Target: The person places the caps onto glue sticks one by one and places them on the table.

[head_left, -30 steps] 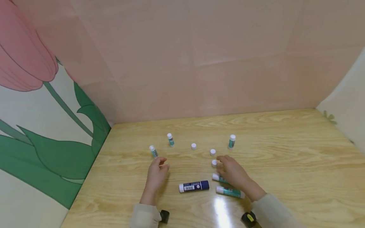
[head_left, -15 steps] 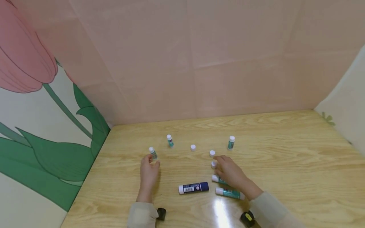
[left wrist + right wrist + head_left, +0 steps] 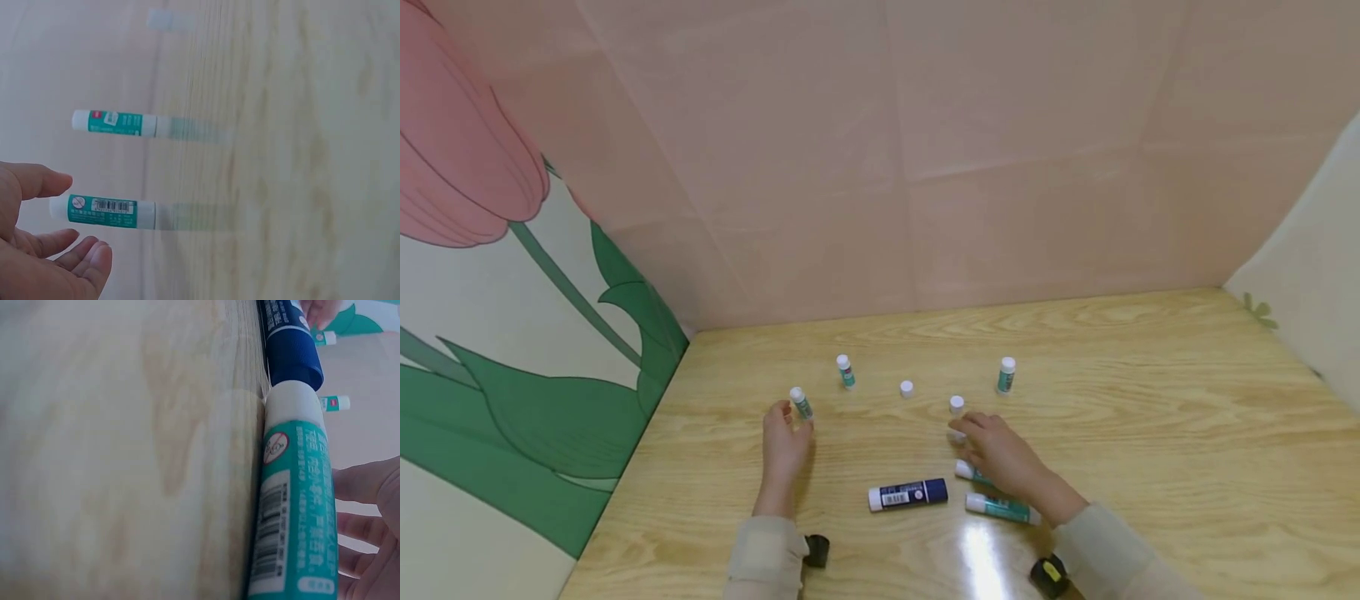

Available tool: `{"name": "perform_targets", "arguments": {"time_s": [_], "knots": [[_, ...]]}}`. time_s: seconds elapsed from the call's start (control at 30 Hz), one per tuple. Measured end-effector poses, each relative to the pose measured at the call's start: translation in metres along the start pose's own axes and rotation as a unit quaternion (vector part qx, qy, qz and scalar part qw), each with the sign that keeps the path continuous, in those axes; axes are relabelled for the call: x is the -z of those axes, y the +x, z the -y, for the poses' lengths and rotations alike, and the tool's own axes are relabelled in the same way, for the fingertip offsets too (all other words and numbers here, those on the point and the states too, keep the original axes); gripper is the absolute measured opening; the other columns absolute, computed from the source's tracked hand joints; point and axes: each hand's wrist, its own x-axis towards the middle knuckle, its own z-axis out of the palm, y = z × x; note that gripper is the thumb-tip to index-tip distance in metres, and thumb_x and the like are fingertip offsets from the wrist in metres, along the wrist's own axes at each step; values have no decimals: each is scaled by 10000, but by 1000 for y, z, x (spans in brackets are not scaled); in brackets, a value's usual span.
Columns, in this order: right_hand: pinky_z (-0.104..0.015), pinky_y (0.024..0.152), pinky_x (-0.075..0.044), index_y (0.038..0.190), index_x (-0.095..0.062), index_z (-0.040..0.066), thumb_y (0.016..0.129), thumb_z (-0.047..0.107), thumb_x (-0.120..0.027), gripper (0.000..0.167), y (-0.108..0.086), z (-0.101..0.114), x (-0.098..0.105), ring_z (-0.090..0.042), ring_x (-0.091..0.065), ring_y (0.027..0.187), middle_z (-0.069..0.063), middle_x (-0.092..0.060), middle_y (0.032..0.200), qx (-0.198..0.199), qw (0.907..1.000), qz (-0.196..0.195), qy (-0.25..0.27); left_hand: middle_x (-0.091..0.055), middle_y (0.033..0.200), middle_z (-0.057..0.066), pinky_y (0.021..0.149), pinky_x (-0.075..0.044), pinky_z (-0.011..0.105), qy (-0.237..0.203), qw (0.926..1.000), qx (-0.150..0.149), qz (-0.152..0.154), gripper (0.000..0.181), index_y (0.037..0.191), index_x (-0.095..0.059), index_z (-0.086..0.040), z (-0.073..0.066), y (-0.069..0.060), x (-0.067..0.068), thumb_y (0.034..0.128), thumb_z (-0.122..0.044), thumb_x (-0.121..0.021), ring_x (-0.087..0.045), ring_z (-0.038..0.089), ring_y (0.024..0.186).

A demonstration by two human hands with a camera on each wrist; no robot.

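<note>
Around the leftmost upright green-and-white glue stick point(image 3: 802, 403) the left hand point(image 3: 784, 450) holds its thumb and fingers apart. In the left wrist view, gaps show between that hand point(image 3: 47, 250) and the stick point(image 3: 103, 211). The right hand point(image 3: 1007, 458) hovers over a small white cap point(image 3: 959, 436), mostly covered by its fingers; contact cannot be told. Just beyond its fingertips is another white cap point(image 3: 957, 404). Beneath and beside this hand lie two green glue sticks, one partly covered point(image 3: 973, 472) and one nearer point(image 3: 1002, 508). In the right wrist view the hand's point(image 3: 375, 525) fingers are spread behind a green stick point(image 3: 294, 512).
A dark blue glue stick point(image 3: 908, 495) lies between the hands. Farther back stand two green glue sticks, one left of centre point(image 3: 846, 372) and one at right point(image 3: 1006, 376), with a white cap point(image 3: 907, 389) between them. A pink backdrop point(image 3: 910, 167) borders the wooden table point(image 3: 1150, 433).
The left hand has moved left and slightly forward, up to the leftmost upright stick. The right hand has shifted slightly left, covering more of the nearer cap.
</note>
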Motion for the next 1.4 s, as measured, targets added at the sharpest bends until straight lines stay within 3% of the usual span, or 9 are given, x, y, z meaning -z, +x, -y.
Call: {"name": "perform_targets", "arguments": {"time_s": [0.27, 0.5, 0.87, 1.2, 1.4], "knots": [[-387, 782, -428, 1121, -547, 50, 758, 74, -643, 376, -1, 0, -4, -260, -489, 944, -99, -531, 1073, -60, 9999, 86, 31, -368, 1169, 287, 885, -348, 440, -13, 9998, 73, 177, 494, 1187, -343, 120, 1, 8, 1, 782, -43, -574, -386, 411, 1074], [-354, 735, -441, 1017, -606, 55, 749, 62, -646, 271, 0, -1, -4, -218, -499, 861, -75, -542, 980, -47, 10000, 61, -2, -364, 1169, 272, 895, -342, 436, -74, 9994, 214, 279, 501, 1204, -332, 109, 2, 13, -1, 795, -51, -574, -380, 401, 1084], [-320, 690, -453, 870, -630, 58, 749, 23, -639, 126, 1, 1, -3, -171, -506, 778, -27, -539, 849, 102, 9996, 205, 158, -407, 1153, 305, 902, -340, 421, -63, 9989, 80, 449, 431, 1156, -383, 138, 5, 20, -2, 797, -20, -563, -400, 404, 1079], [-311, 685, -462, 836, -615, 58, 731, -47, -629, 149, -2, 2, -2, -170, -523, 765, -13, -531, 808, 1, 9993, 207, 326, -438, 1134, 268, 877, -367, 419, -148, 9983, 257, 508, 367, 1141, -413, 104, 4, 18, -2, 819, -27, -531, -426, 375, 1057], [-310, 677, -467, 825, -603, 49, 717, -87, -616, 174, -5, 2, -1, -170, -529, 748, -7, -522, 791, -17, 9987, -18, 517, -480, 1086, 247, 845, -396, 404, -170, 9990, 130, 401, 299, 1073, -452, 98, 5, 19, -4, 816, -31, -532, -461, 353, 1016]]}}
